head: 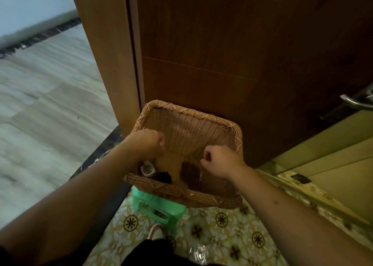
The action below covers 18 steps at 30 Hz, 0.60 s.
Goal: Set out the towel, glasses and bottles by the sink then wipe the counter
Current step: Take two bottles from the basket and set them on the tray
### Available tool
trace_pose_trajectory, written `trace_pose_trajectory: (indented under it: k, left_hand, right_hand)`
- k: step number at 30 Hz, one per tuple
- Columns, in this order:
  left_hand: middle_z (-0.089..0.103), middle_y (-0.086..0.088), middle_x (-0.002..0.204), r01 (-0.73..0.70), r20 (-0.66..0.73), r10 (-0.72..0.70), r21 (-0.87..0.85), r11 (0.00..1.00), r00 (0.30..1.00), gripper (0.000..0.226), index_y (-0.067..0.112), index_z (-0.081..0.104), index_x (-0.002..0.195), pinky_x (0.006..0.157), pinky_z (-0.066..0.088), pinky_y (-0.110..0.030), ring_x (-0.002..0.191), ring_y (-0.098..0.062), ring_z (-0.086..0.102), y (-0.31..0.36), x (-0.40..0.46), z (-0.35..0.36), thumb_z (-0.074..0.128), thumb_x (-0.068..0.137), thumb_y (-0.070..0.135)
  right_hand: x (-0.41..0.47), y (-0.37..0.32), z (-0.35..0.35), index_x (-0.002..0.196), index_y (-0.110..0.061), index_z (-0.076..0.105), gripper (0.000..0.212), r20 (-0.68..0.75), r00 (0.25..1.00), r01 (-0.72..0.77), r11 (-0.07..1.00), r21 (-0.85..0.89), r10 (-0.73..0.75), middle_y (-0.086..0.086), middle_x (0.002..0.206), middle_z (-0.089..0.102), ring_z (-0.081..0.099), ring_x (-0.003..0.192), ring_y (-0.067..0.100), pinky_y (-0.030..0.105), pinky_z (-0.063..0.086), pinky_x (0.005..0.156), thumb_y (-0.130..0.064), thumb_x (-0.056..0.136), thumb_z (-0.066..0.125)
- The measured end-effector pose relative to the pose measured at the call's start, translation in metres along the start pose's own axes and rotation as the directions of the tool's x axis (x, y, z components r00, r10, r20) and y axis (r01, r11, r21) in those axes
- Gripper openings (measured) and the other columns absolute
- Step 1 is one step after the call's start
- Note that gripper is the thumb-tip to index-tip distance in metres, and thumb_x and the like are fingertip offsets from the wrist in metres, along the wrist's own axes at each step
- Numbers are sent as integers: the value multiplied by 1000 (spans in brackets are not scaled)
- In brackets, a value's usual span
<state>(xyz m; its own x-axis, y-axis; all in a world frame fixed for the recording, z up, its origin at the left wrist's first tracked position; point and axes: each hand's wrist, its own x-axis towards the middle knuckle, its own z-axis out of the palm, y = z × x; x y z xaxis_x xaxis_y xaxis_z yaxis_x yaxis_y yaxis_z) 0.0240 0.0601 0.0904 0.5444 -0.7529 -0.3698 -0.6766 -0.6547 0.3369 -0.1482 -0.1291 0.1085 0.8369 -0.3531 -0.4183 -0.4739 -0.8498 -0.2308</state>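
Both your hands are inside the wicker basket (193, 128) at centre frame: left hand (148, 142) curled shut, right hand (220, 160) curled too; what either pinches, you cannot tell. A bottle (147, 169) stands below your left hand

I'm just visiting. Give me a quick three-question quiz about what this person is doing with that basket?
1. True or false: both hands are inside the wicker basket.
2. What stands under the basket: A) green stool, B) chair, C) sink?
3. Which hand is nearer the clear bottle?

Key: 1 true, the left hand and right hand both reach in. 2 A. 3 The left hand.
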Motion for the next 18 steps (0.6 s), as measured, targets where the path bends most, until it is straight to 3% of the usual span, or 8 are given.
trace_pose_trajectory:
  k: [3, 6, 9, 11, 14, 16, 18]
  left_hand:
    - [59, 4, 88, 53, 61, -56, 43, 998, 997, 21, 28, 60, 87, 90, 50, -37, 92, -18, 57, -15, 26, 8, 46, 99, 38]
    - [67, 0, 102, 50, 115, -59, 78, 996, 992, 24, 23, 66, 105, 89, 49, -33, 92, -15, 57, -28, 43, 25, 50, 98, 40]
    - [67, 2, 109, 0, 179, -24, 133, 991, 983, 17, 26, 64, 109, 86, 47, -31, 90, -12, 54, -35, 58, 41, 57, 95, 33]
    - [66, 1, 114, 29, 267, -82, 197, 980, 960, 26, 26, 62, 118, 87, 50, -33, 97, -17, 59, -38, 66, 51, 62, 93, 33]
    - [62, -2, 120, 70, 347, -152, 238, 969, 925, 39, 21, 61, 121, 84, 50, -34, 107, -22, 59, -41, 73, 69, 74, 84, 27]
    - [61, -5, 125, 107, 358, -180, 216, 971, 916, 38, 19, 63, 122, 85, 50, -35, 110, -22, 57, -42, 75, 82, 72, 85, 23]
    - [58, -8, 134, 136, 357, -223, 255, 957, 907, 42, 18, 60, 131, 97, 49, -39, 122, -26, 54, -44, 79, 95, 66, 90, 21]
  right_hand:
    - [29, 0, 8, 81, -31, 58, 15, 64, 998, 17, 999, 41, -19, -8, 82, 63, 59, 75, 9, 28, 44, 55, -38, 94, 62]
    - [58, -2, 22, 80, -32, 58, 15, 150, 987, 47, 996, 74, -57, -8, 83, 63, 60, 76, 10, 29, 47, 58, -38, 93, 63]
    - [86, -7, 43, 77, -31, 56, 19, 219, 969, 101, 993, 67, -113, -8, 83, 61, 58, 76, 10, 29, 43, 57, -37, 93, 64]
    - [104, -13, 58, 78, -29, 57, 17, 271, 951, 134, 988, 73, -149, -6, 84, 61, 58, 77, 11, 29, 43, 58, -34, 93, 65]
    - [129, -20, 80, 93, -25, 63, 9, 357, 914, 178, 981, 78, -194, -2, 95, 65, 62, 87, 17, 35, 53, 71, -33, 92, 65]
    - [142, -21, 96, 110, -23, 64, 20, 413, 881, 213, 973, 91, -232, 2, 110, 65, 63, 100, 22, 40, 55, 84, -32, 91, 65]
    - [153, -21, 111, 124, -23, 60, 34, 450, 852, 256, 963, 85, -266, 6, 123, 63, 61, 111, 28, 40, 53, 91, -30, 91, 65]
